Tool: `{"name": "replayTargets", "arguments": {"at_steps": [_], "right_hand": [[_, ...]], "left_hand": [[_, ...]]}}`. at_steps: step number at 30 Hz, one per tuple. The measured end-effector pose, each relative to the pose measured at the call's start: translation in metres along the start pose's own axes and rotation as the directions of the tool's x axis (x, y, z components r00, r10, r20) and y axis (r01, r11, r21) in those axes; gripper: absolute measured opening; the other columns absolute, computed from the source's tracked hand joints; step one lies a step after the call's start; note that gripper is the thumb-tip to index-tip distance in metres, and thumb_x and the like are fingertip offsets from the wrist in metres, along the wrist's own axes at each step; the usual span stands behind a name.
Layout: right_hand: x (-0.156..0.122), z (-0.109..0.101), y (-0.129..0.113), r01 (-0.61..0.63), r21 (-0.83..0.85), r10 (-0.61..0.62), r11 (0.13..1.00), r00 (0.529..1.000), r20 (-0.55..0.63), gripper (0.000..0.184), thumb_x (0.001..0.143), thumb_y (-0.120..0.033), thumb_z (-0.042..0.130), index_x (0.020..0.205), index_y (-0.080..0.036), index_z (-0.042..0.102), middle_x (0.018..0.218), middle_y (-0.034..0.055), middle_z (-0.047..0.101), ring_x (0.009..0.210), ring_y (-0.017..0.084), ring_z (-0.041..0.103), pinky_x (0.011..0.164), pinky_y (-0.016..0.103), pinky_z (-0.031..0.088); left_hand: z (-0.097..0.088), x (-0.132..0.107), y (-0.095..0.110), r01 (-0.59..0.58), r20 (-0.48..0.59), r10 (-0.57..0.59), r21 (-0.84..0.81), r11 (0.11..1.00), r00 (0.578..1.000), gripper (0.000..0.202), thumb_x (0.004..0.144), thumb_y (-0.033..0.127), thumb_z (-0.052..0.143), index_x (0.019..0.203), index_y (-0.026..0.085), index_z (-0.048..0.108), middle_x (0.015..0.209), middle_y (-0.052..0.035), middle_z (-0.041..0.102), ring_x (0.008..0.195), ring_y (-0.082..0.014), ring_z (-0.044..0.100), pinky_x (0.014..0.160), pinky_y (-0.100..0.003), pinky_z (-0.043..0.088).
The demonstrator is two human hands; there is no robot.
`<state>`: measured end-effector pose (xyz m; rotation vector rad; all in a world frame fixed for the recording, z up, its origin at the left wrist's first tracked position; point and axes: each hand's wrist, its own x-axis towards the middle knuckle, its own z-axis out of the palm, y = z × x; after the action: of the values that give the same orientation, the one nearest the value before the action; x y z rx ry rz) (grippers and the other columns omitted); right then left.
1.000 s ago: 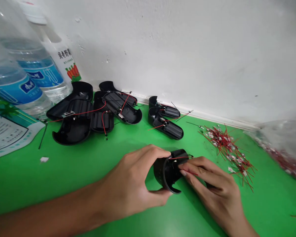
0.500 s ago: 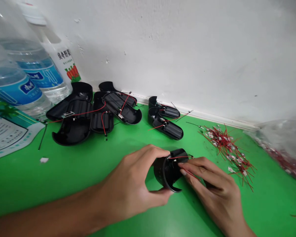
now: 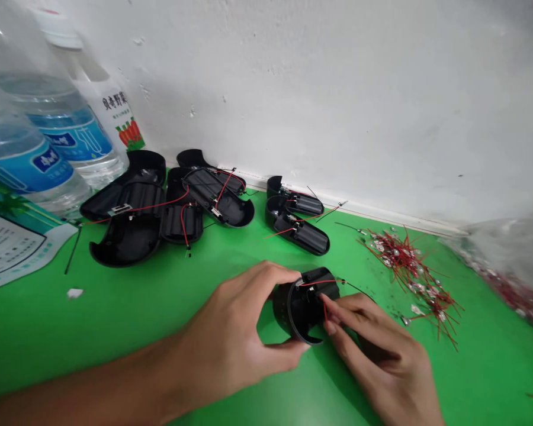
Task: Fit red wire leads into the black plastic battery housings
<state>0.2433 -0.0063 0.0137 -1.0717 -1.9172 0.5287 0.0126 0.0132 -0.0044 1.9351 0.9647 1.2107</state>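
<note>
My left hand (image 3: 237,337) grips a black plastic housing (image 3: 299,305) from the left, thumb under its rim and fingers over the top. A red wire (image 3: 315,283) runs across the housing's top. My right hand (image 3: 377,349) comes in from the right, its fingertips pinched on a short red wire at the housing's open side. Both hands hover just above the green table (image 3: 160,296).
Several black housings with red wires (image 3: 169,207) lie by the white wall, two more (image 3: 299,222) to their right. A pile of red wired parts (image 3: 411,269) and a clear bag (image 3: 510,260) sit at right. Water bottles (image 3: 48,130) and a printed pouch (image 3: 9,236) stand left.
My hands and the housing have shifted slightly lower and to the left in view. My right fingertips have closed in on the red wire at the housing.
</note>
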Motion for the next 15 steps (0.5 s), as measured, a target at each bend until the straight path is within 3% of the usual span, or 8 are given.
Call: {"name": "replayTargets", "arguments": {"at_steps": [6,9,11,13,15], "right_hand": [[-0.013,0.0,0.003,0.137,-0.175,-0.113,0.975,0.983,0.144,0.064,0.098,0.0,0.061,0.155,-0.027,0.063,0.1,0.0061,0.07,0.087,0.011,0.071,0.074,0.018,0.06],[-0.019,0.0,0.006,0.171,-0.235,-0.122,0.957,0.97,0.21,0.066,0.099,0.0,0.06,0.161,-0.02,0.056,0.109,0.01,0.069,0.098,0.015,0.071,0.083,0.023,0.062],[-0.02,-0.002,0.005,0.174,-0.234,-0.122,0.957,0.968,0.218,0.065,0.1,-0.001,0.057,0.162,-0.02,0.054,0.109,0.0099,0.069,0.096,0.015,0.07,0.08,0.022,0.061],[-0.019,-0.007,0.003,0.177,-0.243,-0.158,0.954,0.983,0.098,0.068,0.1,0.001,0.055,0.163,-0.024,0.054,0.102,0.0065,0.068,0.087,0.013,0.068,0.074,0.022,0.058],[-0.016,-0.014,0.001,0.159,-0.3,-0.21,0.941,0.967,-0.146,0.073,0.098,0.003,0.057,0.162,-0.031,0.055,0.094,0.0031,0.065,0.079,0.013,0.064,0.07,0.026,0.053]], "left_hand": [[-0.002,-0.001,0.0,-0.028,0.003,0.028,-0.005,1.0,1.0,0.062,0.075,0.011,0.085,0.131,0.023,0.061,0.123,0.0018,0.074,0.112,-0.0124,0.074,0.091,-0.015,0.06],[-0.001,-0.002,-0.001,-0.019,0.003,0.019,0.013,1.0,1.0,0.064,0.075,0.01,0.084,0.132,0.025,0.06,0.124,0.0037,0.074,0.111,-0.0111,0.074,0.091,-0.014,0.06],[-0.003,-0.001,0.001,-0.011,0.001,0.011,0.029,1.0,1.0,0.065,0.075,0.011,0.084,0.132,0.027,0.058,0.124,0.0042,0.074,0.11,-0.0111,0.074,0.092,-0.016,0.06],[-0.007,0.002,0.004,-0.027,0.009,0.026,0.044,0.999,1.0,0.068,0.076,0.013,0.084,0.135,0.03,0.056,0.126,0.0038,0.073,0.112,-0.0125,0.073,0.094,-0.018,0.061],[-0.016,0.011,0.007,-0.045,0.011,0.044,0.053,0.998,0.999,0.069,0.08,0.019,0.084,0.14,0.034,0.053,0.13,0.0025,0.072,0.118,-0.0145,0.072,0.095,-0.02,0.061]]}}
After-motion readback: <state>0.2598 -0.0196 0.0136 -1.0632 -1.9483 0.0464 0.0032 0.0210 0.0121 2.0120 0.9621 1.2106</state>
